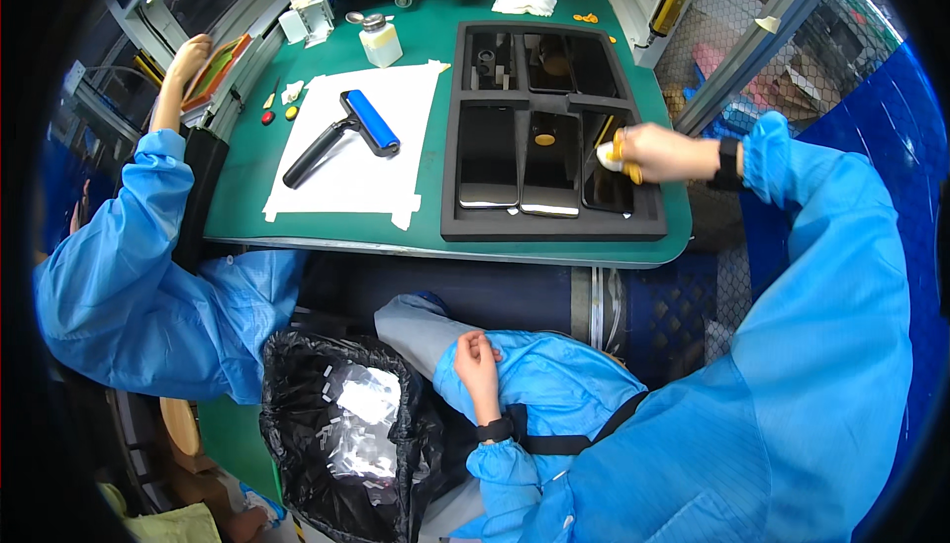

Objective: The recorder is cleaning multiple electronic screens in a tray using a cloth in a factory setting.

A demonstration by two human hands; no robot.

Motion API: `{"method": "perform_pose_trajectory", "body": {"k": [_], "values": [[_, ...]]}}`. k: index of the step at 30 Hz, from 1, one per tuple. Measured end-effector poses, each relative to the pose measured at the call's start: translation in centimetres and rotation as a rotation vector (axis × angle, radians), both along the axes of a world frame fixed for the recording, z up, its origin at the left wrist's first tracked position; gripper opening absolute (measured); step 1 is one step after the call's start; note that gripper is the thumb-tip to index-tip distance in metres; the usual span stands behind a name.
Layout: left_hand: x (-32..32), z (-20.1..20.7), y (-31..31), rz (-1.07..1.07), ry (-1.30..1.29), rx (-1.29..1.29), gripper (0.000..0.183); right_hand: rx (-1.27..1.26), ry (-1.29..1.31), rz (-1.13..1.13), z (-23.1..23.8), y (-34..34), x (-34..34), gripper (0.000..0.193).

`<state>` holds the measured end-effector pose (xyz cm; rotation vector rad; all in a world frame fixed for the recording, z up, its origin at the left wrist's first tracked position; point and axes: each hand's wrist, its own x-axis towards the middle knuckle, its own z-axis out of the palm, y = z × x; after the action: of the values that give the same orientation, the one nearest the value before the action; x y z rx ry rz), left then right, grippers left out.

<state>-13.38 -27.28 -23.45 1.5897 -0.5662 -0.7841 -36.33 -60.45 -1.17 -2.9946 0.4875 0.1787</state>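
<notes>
Phones lie face up in the slots of a black foam tray (554, 229) on the green worktop (435, 236), each slot keeping its glass from sliding. In the head view the right hand (661, 151) is closed around a small white wipe (607, 155), pressed onto the rightmost dark phone (606, 187). The left hand (477, 360) rests loosely curled and empty on the lap, well apart from the tray, beside a black waste bag (346, 424). A blue roller (341, 135) sits on white paper (356, 182), left of the tray.

Bright blue coverall sleeves, gathered at the cuffs; black wrist strap on each arm; yellow finger cots.
</notes>
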Motion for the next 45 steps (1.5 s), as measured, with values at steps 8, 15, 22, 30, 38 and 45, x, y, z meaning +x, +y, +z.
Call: {"method": "perform_pose_trajectory", "body": {"k": [8,15,22,30,38,45], "values": [[-0.2,-0.4,0.0,-0.026,0.030,-0.039,0.006,-0.001,-0.146,-0.118,-0.7,-2.5,0.0,0.018],[-0.1,-0.5,-0.2,-0.025,0.020,-0.020,0.007,0.295,0.046,0.020,0.7,3.0,-0.2,0.020],[-0.1,-0.1,-0.1,-0.022,0.017,-0.014,0.007,0.136,-0.104,-0.108,-0.4,-2.0,-1.0,0.020],[-0.1,-0.6,0.0,-0.033,-0.011,-0.031,0.008,-0.062,-0.127,-0.340,-1.1,-7.0,0.3,0.020],[-0.1,-0.5,0.1,-0.019,0.018,-0.041,0.006,0.325,-0.082,0.001,-0.3,2.6,-0.1,0.019],[-0.2,-0.3,0.1,-0.024,0.021,-0.053,0.007,0.086,-0.198,-0.157,-1.8,-3.9,0.5,0.021]]}}
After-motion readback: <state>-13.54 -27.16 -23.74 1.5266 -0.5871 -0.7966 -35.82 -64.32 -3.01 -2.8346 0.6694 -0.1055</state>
